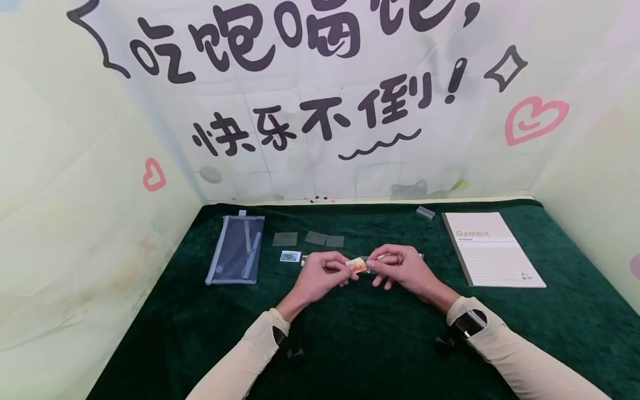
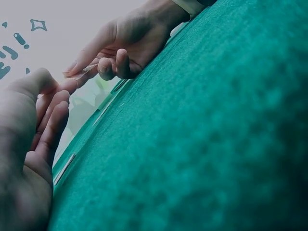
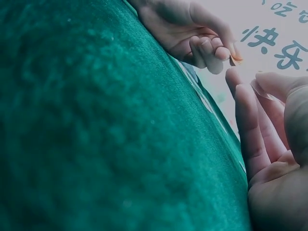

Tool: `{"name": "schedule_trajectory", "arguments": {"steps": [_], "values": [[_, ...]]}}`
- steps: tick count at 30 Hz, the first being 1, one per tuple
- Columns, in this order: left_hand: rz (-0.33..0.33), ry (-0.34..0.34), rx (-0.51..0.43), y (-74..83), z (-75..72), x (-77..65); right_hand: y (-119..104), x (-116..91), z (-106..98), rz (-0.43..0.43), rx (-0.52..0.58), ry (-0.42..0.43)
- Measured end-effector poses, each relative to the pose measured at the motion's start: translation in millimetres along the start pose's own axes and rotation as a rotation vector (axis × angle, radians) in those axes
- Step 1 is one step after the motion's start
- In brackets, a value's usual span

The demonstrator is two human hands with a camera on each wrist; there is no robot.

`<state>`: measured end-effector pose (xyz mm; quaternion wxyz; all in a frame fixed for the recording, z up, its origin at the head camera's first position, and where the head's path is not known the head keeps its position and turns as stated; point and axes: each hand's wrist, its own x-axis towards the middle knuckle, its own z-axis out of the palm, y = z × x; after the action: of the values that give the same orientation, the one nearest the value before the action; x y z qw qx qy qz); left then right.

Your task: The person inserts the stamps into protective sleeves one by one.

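Note:
Between thumb and index finger my left hand [image 1: 320, 276] pinches a small stamp [image 1: 358, 265] with an orange and yellow picture. My right hand [image 1: 406, 271] is close to the stamp's right edge. In the right wrist view, its thumb and index finger pinch a small clear piece [image 3: 263, 90], like a transparent sleeve; its other fingers are loosely bent. The orange edge of the stamp [image 3: 236, 59] shows at the left fingertips there. A second stamp [image 1: 290, 256], blue with a white border, lies left of the left hand. Things on the cloth behind both hands are partly hidden.
Clear rectangular sleeves [image 1: 285, 239] lie beyond the hands. At the left is a blue mesh zip pouch [image 1: 234, 250] with a pen inside. A notebook [image 1: 495, 250] lies at the right, with a small clear block [image 1: 425, 213] near its top corner. Dark green cloth [image 1: 350, 355] covers the table.

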<state>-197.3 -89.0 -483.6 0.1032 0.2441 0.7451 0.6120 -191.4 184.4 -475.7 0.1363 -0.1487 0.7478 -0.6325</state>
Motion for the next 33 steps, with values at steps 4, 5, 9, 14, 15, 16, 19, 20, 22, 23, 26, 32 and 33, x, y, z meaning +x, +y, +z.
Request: {"name": "schedule_trajectory", "arguments": {"steps": [4, 5, 9, 14, 15, 16, 19, 20, 22, 23, 26, 32, 33], "values": [[0.005, -0.012, 0.002, 1.2, -0.5, -0.1, -2.6, 0.0, -0.1, 0.007, -0.017, -0.004], [0.01, -0.012, 0.002, 1.0, -0.5, 0.2, -2.9, 0.0, -0.1, 0.01, -0.019, -0.005], [0.03, -0.003, 0.01, 0.4, -0.2, 1.7, -3.1, 0.1, -1.0, 0.013, -0.022, -0.016], [0.04, 0.012, 0.025, 0.0, 0.3, 2.0, -0.5, 0.7, -1.7, 0.006, -0.027, -0.042], [0.04, 0.014, 0.029, 0.2, 0.4, 1.9, -0.1, 0.8, -1.6, 0.002, -0.031, -0.047], [0.039, 0.013, 0.032, 0.5, 0.6, 1.8, 0.7, 1.1, -1.6, -0.003, -0.038, -0.051], [0.029, 0.0, 0.044, 0.5, 1.0, 1.5, 1.8, 1.2, -1.2, -0.016, -0.057, -0.065], [0.028, -0.004, 0.049, 0.3, 1.1, 1.4, 2.2, 1.3, -1.0, -0.021, -0.061, -0.072], [0.028, -0.016, 0.051, -0.3, 1.1, 1.6, 2.6, 1.4, -0.8, -0.03, -0.069, -0.082], [0.03, -0.02, 0.052, -0.8, 1.1, 1.7, 2.2, 1.2, -0.8, -0.033, -0.069, -0.084], [0.042, -0.029, 0.051, -1.9, 0.8, 2.4, 0.9, 0.8, -0.7, -0.033, -0.063, -0.076], [0.05, -0.051, 0.064, -2.4, -0.1, 2.8, -1.2, 0.4, -0.8, -0.021, -0.048, -0.054], [0.051, -0.055, 0.064, -2.3, -0.2, 2.8, -1.2, 0.4, -0.8, -0.02, -0.048, -0.053]]}}
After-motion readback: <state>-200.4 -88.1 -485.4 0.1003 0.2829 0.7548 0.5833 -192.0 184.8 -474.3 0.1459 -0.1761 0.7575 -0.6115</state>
